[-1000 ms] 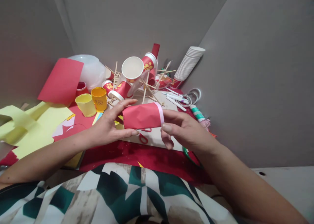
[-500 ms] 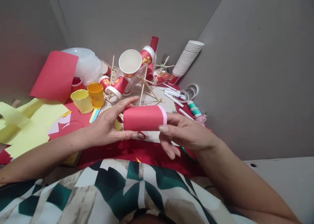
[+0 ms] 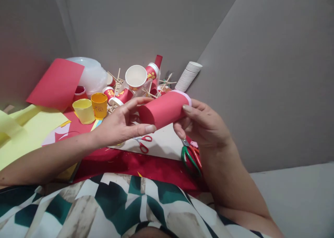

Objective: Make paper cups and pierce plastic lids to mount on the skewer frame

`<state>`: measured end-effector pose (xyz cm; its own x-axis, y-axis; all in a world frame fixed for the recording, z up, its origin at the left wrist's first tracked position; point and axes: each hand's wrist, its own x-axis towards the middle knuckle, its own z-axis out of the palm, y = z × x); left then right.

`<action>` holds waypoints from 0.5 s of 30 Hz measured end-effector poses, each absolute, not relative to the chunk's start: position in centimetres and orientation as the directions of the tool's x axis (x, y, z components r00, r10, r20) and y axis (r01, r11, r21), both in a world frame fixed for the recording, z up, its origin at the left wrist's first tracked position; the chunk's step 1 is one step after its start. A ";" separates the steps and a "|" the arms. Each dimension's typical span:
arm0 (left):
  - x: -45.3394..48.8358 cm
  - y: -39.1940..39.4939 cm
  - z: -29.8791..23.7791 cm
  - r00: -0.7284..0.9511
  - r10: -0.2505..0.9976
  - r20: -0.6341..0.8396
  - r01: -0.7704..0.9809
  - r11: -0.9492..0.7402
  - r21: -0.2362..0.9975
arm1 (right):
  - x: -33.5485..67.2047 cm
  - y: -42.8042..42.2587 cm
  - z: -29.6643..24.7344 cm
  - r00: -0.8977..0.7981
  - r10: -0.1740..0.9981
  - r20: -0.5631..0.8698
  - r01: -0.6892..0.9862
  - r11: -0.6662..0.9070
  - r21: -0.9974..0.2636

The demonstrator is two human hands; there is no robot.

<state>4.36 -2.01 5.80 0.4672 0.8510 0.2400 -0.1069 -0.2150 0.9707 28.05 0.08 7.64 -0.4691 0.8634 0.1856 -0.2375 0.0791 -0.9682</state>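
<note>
A red paper tube (image 3: 167, 107) with a pale pink band at its right end is held above the table, tilted so that its right end is higher. My right hand (image 3: 202, 121) grips the banded end, thumb on the near side; some of its fingers are hidden behind the tube. My left hand (image 3: 125, 121) is around the open left end, thumb along the lower edge and forefinger along the upper one. Below the tube lie small red-handled scissors (image 3: 143, 144). Scissors with green and orange handles (image 3: 189, 158) are beside my right wrist.
Yellow cup (image 3: 84, 112) and orange cup (image 3: 99, 106) stand left of my hands. Behind are red paper cups with wooden sticks (image 3: 165, 82) and a leaning stack of white cups (image 3: 189, 75). Yellow paper (image 3: 33, 130) and a red sheet (image 3: 57, 83) lie left. Grey walls enclose the table.
The tube has turned from level to tilted, its right end raised and its hollow left end now showing. My right hand has risen with it, and the green-and-orange scissors have come into fuller view.
</note>
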 end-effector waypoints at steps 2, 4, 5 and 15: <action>4.7 -1.8 6.1 0.466 0.844 0.267 -0.118 -0.241 0.963 | 28.0 0.6 8.5 -0.455 0.858 0.237 -0.248 0.133 -0.960; 5.0 -1.6 6.5 0.460 0.847 0.268 -0.173 -0.211 0.962 | 28.1 1.2 9.0 -0.433 0.853 0.293 -0.252 0.198 -0.947; 5.3 -1.5 6.7 0.458 0.850 0.259 -0.220 -0.174 0.960 | 28.2 1.5 9.2 -0.422 0.849 0.320 -0.249 0.231 -0.941; 8.1 -1.1 8.6 0.352 0.928 0.124 -0.553 0.100 0.827 | 27.3 1.4 10.5 -0.333 0.786 0.521 -0.022 0.545 -0.838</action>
<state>8.05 -1.10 8.63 0.3522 0.9277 0.1236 -0.5529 0.0996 0.8273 27.33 1.41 10.45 -0.3326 0.7864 0.5205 -0.0219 0.5454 -0.8379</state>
